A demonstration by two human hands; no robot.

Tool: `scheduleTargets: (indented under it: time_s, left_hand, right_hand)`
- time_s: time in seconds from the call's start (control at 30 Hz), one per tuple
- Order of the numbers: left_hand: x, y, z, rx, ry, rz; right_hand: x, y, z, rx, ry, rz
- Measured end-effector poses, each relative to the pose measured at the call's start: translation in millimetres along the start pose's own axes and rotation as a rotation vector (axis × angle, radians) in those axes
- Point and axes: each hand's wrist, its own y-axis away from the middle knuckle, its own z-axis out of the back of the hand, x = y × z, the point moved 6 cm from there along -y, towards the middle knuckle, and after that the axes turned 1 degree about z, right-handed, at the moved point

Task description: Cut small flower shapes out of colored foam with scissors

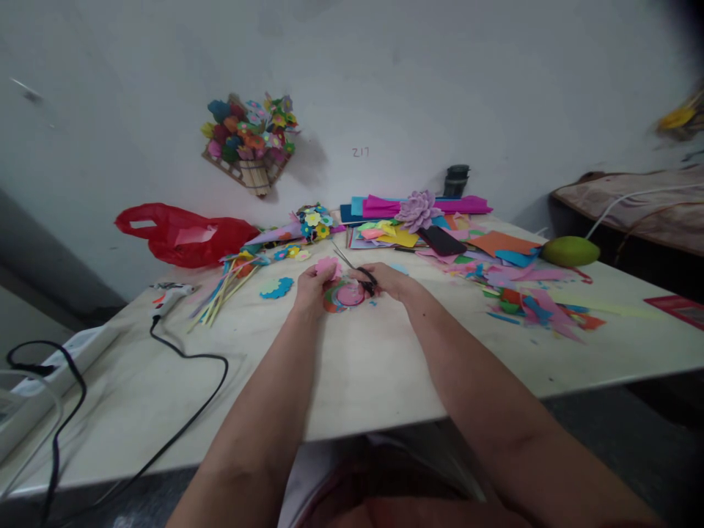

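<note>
My left hand [314,284] pinches a pink scalloped paper flower [328,267] over the middle of the table. In my right hand [383,280] is a pair of scissors [367,280], its dark handles in the fingers and its blades pointing up and to the left, near the pink flower. Below and between the hands lie round coloured pieces [350,295], pink and orange among them, partly hidden by the fingers. Left of my left hand, a few blue and pale green scalloped flower cutouts [276,287] rest on the table.
A glue gun [171,297] with a black cord lies at the left by a power strip [60,374]. Behind are a red plastic bag [187,235], thin sticks [223,295] and made flowers [315,221]. Rightward lie a phone [441,240], paper scraps [542,308] and a green fruit-like object [570,251].
</note>
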Motion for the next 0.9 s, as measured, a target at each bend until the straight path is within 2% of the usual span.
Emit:
scheduleTargets:
  time_s: [0.23,0.4,0.9]
  left_hand:
    - [-0.4,2.9,-2.4,-0.028,0.086,0.053]
    - [-0.4,3.2,-3.7,0.004,0.125,0.069]
    - [-0.7,5.6,-5.6,0.07,0.097,0.095]
  right_hand:
    - [-2.3,1.1,-4.5,0.071,0.029,0.011]
    - [-0.4,1.7,-6.6,0.105,0.043,0.032]
    - [2.7,3.8,-7.1,0.111,0.062,0.062]
